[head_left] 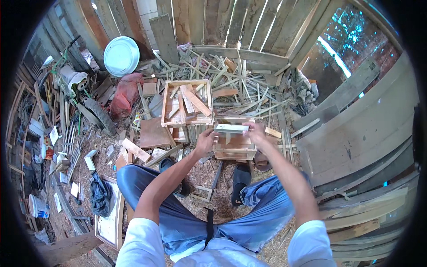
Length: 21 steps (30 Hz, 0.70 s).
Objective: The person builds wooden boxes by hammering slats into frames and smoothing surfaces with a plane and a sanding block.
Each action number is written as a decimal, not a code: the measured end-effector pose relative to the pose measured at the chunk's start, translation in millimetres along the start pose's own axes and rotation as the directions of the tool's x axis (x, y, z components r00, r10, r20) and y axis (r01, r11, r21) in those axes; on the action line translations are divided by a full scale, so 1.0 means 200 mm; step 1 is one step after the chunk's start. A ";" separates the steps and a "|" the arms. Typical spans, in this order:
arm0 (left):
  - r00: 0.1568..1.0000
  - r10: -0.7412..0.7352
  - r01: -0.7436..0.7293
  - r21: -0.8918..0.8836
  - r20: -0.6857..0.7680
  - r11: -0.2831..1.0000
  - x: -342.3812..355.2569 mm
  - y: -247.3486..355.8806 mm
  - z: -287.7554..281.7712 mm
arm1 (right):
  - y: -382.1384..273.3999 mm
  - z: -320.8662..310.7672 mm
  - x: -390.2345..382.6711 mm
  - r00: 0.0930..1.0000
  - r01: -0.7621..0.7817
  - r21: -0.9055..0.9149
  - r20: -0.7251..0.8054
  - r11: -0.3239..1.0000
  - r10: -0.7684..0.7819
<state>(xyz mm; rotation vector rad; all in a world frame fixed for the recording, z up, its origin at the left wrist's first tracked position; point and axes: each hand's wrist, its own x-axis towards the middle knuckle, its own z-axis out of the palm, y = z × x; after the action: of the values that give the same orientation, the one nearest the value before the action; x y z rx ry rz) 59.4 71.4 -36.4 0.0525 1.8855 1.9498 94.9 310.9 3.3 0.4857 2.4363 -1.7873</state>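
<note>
A pale, narrow strip-shaped piece [231, 128] with a greenish-grey edge spans the gap between my hands; its exact kind cannot be made out. At its left end, my left hand [207, 141] has its fingers curled on the end. My right hand [255, 132] is closed around the right end. Just below the strip stands a small open wooden box [235, 153], partly covered by the strip and my fingers. Beyond and to the left, an open wooden frame box [166, 103] has several loose wood pieces lying across it.
Thin wood offcuts [242, 73] pile up against the plank wall. A white basin [121, 56] leans at the back left, near a red plastic bag [126, 95]. Large boards [351, 147] stand on the right. A framed panel [108, 227] lies beside my left leg.
</note>
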 end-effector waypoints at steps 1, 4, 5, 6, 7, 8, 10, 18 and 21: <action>0.999 -0.034 0.032 -0.132 -0.009 0.991 -0.01 0.03 -0.02 | 0.00 0.07 -0.03 0.998 -0.012 0.133 -0.064 0.991 0.021; 0.999 0.027 -0.020 0.284 -0.020 0.959 0.04 0.18 -0.16 | -0.08 0.16 -0.03 0.995 -0.045 0.357 -0.063 0.933 0.072; 0.990 0.142 -0.138 0.427 0.022 0.894 0.04 0.27 -0.17 | -0.11 0.13 -0.02 0.996 -0.074 0.323 -0.020 0.944 0.085; 0.989 0.109 -0.147 0.534 0.102 0.833 -0.03 0.47 -0.11 | -0.10 0.05 -0.04 0.993 -0.111 0.282 -0.003 0.953 0.116; 0.983 0.152 -0.182 0.623 0.102 0.761 -0.04 0.52 -0.25 | -0.21 0.13 -0.04 0.996 -0.059 0.285 0.081 0.957 0.037; 0.975 0.191 -0.218 0.698 0.118 0.683 -0.03 0.53 -0.37 | -0.28 0.18 -0.03 0.995 -0.050 0.291 0.100 0.956 0.022; 0.965 0.250 -0.222 0.732 0.073 0.645 -0.04 0.66 -0.46 | -0.36 0.24 -0.01 0.991 -0.006 0.324 0.128 0.946 -0.038; 0.876 0.244 -0.482 0.773 0.417 0.412 0.06 0.74 -0.62 | -0.54 0.44 0.15 0.985 0.019 0.272 0.159 0.962 -0.065; 0.838 0.333 -0.496 0.858 0.433 0.134 0.08 0.71 -0.59 | -0.49 0.45 0.20 0.987 0.037 0.329 0.137 0.944 -0.087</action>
<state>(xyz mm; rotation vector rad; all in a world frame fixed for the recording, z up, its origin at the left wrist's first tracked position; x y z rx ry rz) -31.8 -33.1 86.6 1.1839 2.8547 0.5607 16.1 207.3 54.6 0.2842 2.0875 -2.1795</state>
